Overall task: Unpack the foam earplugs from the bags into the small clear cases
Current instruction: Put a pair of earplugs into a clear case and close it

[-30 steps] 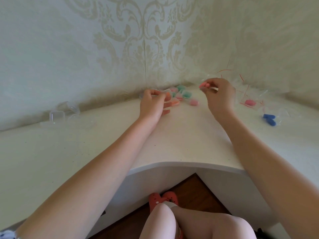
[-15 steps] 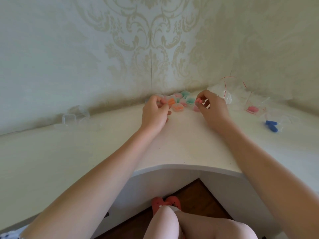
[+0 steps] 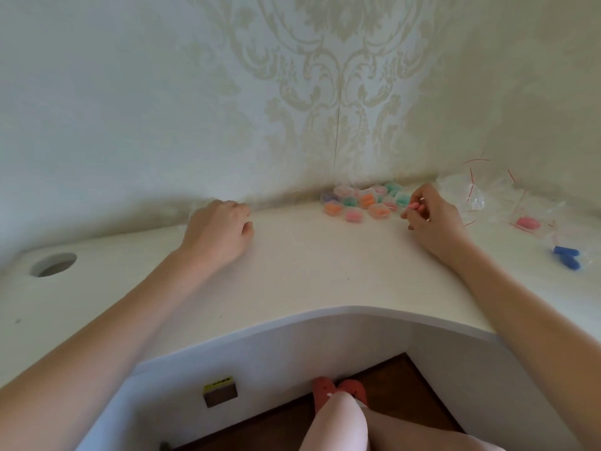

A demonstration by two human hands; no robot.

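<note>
A cluster of small clear cases point(image 3: 361, 201) filled with orange, pink, green and purple foam earplugs sits in the desk's back corner. Just right of it, my right hand point(image 3: 434, 219) pinches a pink earplug point(image 3: 415, 207) between fingertips and thumb. My left hand point(image 3: 222, 227) lies far to the left by the wall, knuckles up and fingers curled down; whatever is under them is hidden. Crumpled clear bags with red seals point(image 3: 476, 193) lie to the right, one holding pink earplugs point(image 3: 528, 222), and blue earplugs point(image 3: 567, 254) sit nearer the edge.
The white corner desk point(image 3: 309, 275) has a curved front cutout and a round cable hole point(image 3: 53, 264) at the far left. Patterned wallpaper closes in behind. Below, my knees and red shoes point(image 3: 338, 390) rest on a dark wood floor.
My left hand left the cluster of cases and moved far left along the wall. My right hand stays beside the cluster, still pinching the pink earplug. The view has shifted left.
</note>
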